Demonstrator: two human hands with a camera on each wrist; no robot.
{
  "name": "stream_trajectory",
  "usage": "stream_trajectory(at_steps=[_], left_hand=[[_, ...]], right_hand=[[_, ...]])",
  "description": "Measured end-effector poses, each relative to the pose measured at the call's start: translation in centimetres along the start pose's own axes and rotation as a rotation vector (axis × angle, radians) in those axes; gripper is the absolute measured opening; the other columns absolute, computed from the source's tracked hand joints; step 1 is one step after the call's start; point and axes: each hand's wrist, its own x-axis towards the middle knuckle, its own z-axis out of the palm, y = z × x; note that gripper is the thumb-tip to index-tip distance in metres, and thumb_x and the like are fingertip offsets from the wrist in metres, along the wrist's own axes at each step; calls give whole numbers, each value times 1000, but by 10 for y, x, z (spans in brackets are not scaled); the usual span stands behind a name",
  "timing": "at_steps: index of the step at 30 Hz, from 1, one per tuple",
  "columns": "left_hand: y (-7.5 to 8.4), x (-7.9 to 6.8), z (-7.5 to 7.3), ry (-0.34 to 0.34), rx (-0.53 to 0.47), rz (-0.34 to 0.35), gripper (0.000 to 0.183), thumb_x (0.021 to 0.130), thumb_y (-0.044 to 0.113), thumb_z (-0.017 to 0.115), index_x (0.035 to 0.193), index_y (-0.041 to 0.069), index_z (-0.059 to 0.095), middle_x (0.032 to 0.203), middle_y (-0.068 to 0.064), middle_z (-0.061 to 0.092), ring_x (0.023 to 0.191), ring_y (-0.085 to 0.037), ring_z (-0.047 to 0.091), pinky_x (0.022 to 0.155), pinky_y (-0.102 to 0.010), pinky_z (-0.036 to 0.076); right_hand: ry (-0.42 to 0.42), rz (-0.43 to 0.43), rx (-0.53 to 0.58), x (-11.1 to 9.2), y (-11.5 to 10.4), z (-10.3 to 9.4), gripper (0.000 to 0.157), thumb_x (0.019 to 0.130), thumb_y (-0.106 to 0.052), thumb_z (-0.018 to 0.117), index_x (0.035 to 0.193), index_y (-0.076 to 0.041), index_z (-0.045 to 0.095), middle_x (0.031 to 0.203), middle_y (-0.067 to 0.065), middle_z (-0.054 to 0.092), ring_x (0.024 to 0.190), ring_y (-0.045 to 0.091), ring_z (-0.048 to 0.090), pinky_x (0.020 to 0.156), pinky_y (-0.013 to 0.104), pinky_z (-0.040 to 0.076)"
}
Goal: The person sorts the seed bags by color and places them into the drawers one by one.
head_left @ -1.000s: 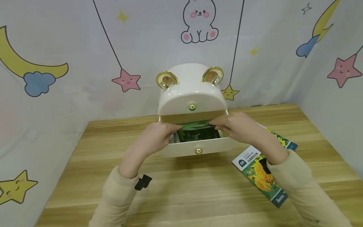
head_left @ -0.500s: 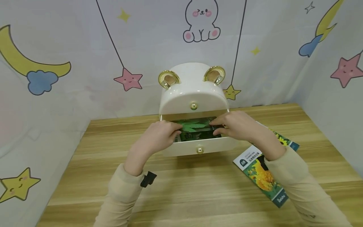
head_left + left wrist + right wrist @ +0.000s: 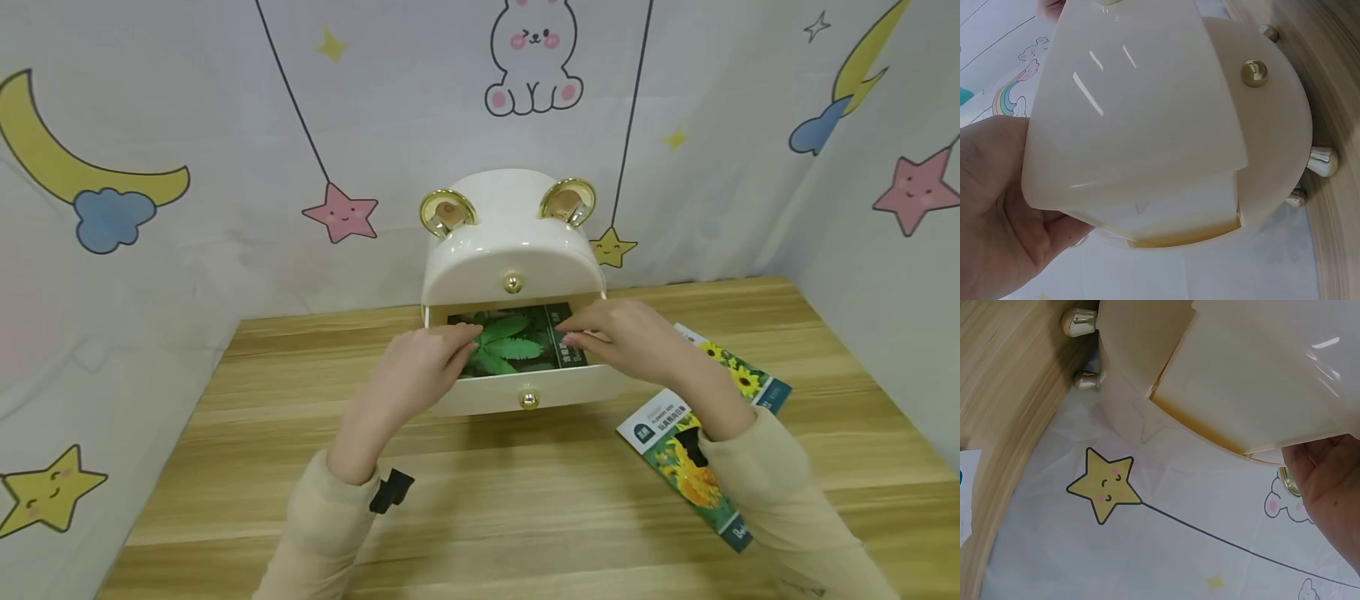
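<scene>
A dark green seed packet (image 3: 517, 343) with bright fern-like leaves lies flat in the pulled-out drawer (image 3: 480, 396) of a white bear-eared drawer box (image 3: 510, 208). My left hand (image 3: 420, 358) reaches over the drawer's left side, its fingertips over the packet's left part. From the other side my right hand (image 3: 630, 337) comes in, thumb and forefinger slightly apart over the packet's right end. In the left wrist view the left hand (image 3: 997, 200) is beside the drawer wall, its fingertips hidden. The right wrist view has the right hand (image 3: 1329, 481) at the drawer's edge, fingertips hidden too.
Two more seed packets lie on the wooden table (image 3: 487, 517) at the right: one with an orange flower (image 3: 693, 475) and, behind it, one with yellow flowers (image 3: 738, 375). Above the drawer is a closed upper drawer with a gold knob (image 3: 512, 283). A printed cloth (image 3: 225, 208) stands behind.
The green packet has gone from tilted, with its edge toward me raised, to flat in the drawer, covering the packet seen beneath it before. Both hands stay at its ends.
</scene>
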Motion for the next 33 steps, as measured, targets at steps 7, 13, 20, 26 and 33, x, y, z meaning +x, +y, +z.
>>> stream_trajectory(at_steps=[7, 13, 20, 26, 33], left_hand=[[6, -18, 6, 195, 32, 109, 34, 90, 30, 56, 117, 11, 62, 117, -5, 65, 108, -19, 62, 84, -35, 53], [11, -35, 12, 400, 28, 218, 38, 82, 26, 67, 113, 5, 64, 114, -8, 66, 112, -22, 60, 94, -35, 48], [13, -54, 20, 528, -52, -58, 52, 73, 21, 76, 119, 4, 60, 116, -14, 64, 109, -26, 61, 88, -36, 51], [10, -61, 25, 549, -143, -201, 62, 72, 28, 77, 125, 6, 55, 120, -13, 62, 92, -28, 67, 79, -38, 54], [-20, -43, 21, 462, -642, -477, 48, 92, 42, 49, 133, 17, 48, 135, -3, 51, 121, -22, 53, 101, -39, 43]], right_hand=[[233, -130, -64, -16, -10, 9, 30, 87, -23, 61, 115, -12, 63, 112, 3, 66, 101, 20, 62, 84, 38, 51], [498, -219, -32, -30, -14, 21, 31, 78, -14, 69, 108, -11, 67, 107, 5, 68, 101, 21, 61, 87, 34, 46], [659, -190, 119, -47, -11, 41, 34, 85, -26, 64, 113, -7, 65, 115, 11, 64, 108, 23, 55, 97, 21, 38], [794, -204, 81, -52, -17, 54, 34, 87, -29, 60, 106, -2, 66, 110, 15, 63, 103, 28, 54, 95, 28, 39], [945, -384, -70, -41, -43, 71, 17, 86, -16, 61, 81, -1, 67, 82, 11, 63, 75, 23, 55, 68, 30, 43]])
